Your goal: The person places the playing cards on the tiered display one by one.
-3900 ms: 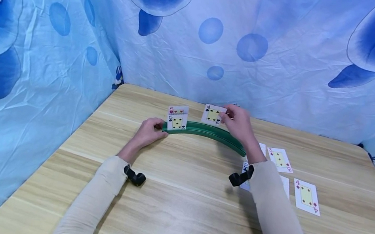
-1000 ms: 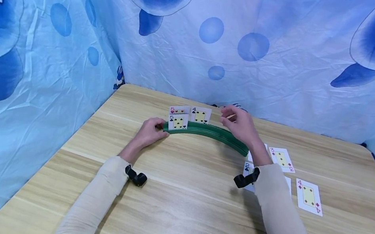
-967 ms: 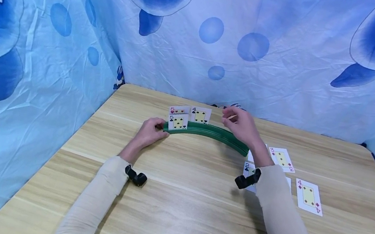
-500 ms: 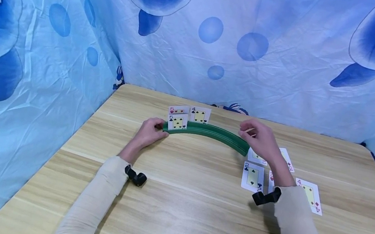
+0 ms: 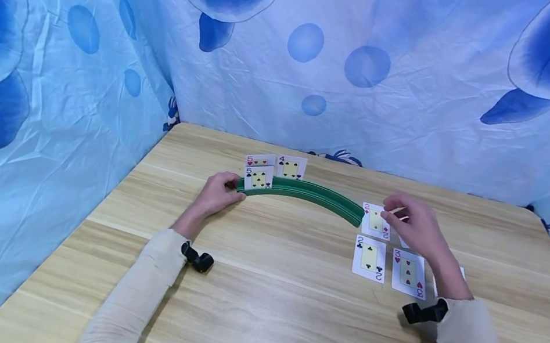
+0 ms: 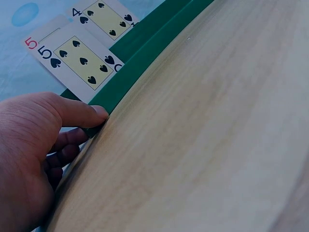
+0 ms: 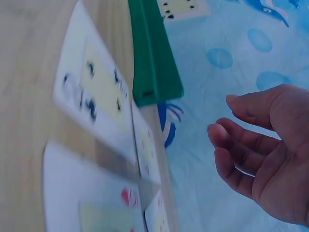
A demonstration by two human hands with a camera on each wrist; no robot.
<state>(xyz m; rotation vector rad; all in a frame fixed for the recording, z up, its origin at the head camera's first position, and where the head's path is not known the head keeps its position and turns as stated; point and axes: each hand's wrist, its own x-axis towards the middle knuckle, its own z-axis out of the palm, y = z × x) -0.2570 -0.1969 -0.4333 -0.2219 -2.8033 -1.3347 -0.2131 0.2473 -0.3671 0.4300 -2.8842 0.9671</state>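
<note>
A curved green card holder (image 5: 314,193) lies on the table, and my left hand (image 5: 217,194) pinches its left end. In the left wrist view the thumb (image 6: 99,114) presses on the front edge of the holder. Standing in its slots are the five of spades (image 5: 259,178), the five of hearts (image 5: 258,160) behind it and the four of spades (image 5: 291,167). My right hand (image 5: 417,225) hovers with loosely bent fingers over the flat cards at the right, holding nothing. Under and near it lie the two of diamonds (image 5: 372,220), two of clubs (image 5: 369,258) and three of hearts (image 5: 408,273).
Two more flat cards are mostly hidden under the right hand and forearm. The wooden table (image 5: 255,309) ends at a blue curtain (image 5: 327,102) with a whale print, behind and on both sides.
The four of spades, earlier in my right hand, now stands in the holder, let go. My right hand has moved right and toward me, over the flat cards. My left hand stays on the holder.
</note>
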